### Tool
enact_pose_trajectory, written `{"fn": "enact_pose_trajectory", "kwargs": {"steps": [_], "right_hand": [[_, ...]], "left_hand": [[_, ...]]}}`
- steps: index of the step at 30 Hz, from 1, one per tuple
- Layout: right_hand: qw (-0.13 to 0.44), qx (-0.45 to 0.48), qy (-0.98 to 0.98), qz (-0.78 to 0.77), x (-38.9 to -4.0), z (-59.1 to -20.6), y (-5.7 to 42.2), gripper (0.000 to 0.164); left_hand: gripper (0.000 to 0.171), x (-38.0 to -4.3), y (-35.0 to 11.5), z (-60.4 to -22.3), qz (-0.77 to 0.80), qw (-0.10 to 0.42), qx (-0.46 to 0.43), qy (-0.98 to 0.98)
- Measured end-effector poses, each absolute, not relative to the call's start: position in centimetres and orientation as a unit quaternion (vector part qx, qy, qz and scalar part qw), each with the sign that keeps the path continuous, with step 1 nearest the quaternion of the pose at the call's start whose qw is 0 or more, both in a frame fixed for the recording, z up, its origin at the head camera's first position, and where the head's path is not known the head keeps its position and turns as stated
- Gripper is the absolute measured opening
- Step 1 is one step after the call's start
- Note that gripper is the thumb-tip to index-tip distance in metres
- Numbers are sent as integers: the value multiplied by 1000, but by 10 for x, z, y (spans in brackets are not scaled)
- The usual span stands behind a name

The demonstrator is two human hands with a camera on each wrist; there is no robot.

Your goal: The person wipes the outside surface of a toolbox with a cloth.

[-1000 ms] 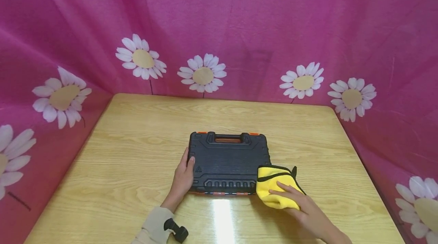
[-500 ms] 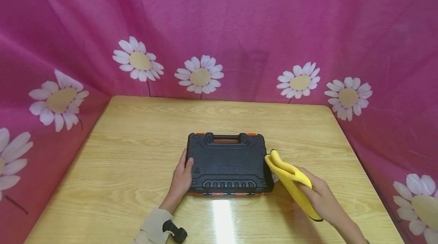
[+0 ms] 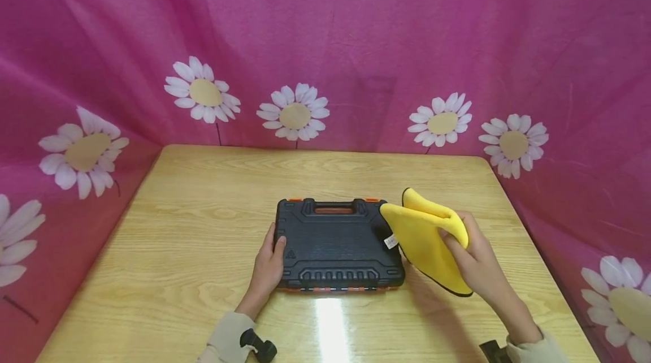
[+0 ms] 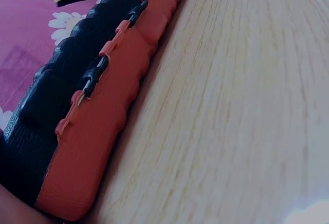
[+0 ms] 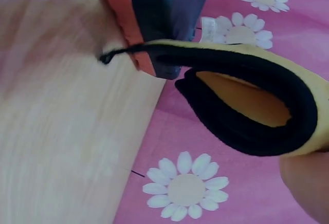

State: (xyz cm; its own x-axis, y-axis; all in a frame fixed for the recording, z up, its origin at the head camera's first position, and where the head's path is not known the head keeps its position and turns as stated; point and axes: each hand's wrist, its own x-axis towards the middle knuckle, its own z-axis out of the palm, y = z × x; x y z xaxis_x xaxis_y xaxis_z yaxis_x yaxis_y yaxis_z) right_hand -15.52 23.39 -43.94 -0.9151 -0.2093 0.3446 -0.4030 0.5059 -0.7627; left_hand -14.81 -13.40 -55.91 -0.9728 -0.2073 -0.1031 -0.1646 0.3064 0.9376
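Note:
A black plastic tool case (image 3: 335, 241) with an orange lower half lies flat on the wooden table, its handle toward the far side. At its left edge my left hand (image 3: 268, 264) holds it, thumb on the lid and fingers along the side. The left wrist view shows the orange base (image 4: 103, 106) and hinges up close. My right hand (image 3: 475, 253) grips a folded yellow cloth (image 3: 424, 236) with black edging, raised over the case's right edge. A white tag (image 3: 391, 241) hangs from the cloth. In the right wrist view the cloth's dark fold (image 5: 247, 100) partly hides the case.
The wooden table (image 3: 203, 193) extends around the case on all sides. A pink curtain (image 3: 325, 24) with white daisies encloses the back and both sides. Black straps (image 3: 259, 346) sit at the wrists, and light glares on the table's front.
My right hand has lifted the cloth off the case's lower right corner, turned it and moved it up and away. My left hand still holds the case, which stays in place.

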Motion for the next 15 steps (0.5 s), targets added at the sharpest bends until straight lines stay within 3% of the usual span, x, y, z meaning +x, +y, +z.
{"fn": "enact_pose_trajectory", "kwargs": {"steps": [15], "right_hand": [[201, 175, -849, 456, -166, -423, 215, 18]], "left_hand": [[59, -150, -134, -557, -578, 21, 110, -808]]}}
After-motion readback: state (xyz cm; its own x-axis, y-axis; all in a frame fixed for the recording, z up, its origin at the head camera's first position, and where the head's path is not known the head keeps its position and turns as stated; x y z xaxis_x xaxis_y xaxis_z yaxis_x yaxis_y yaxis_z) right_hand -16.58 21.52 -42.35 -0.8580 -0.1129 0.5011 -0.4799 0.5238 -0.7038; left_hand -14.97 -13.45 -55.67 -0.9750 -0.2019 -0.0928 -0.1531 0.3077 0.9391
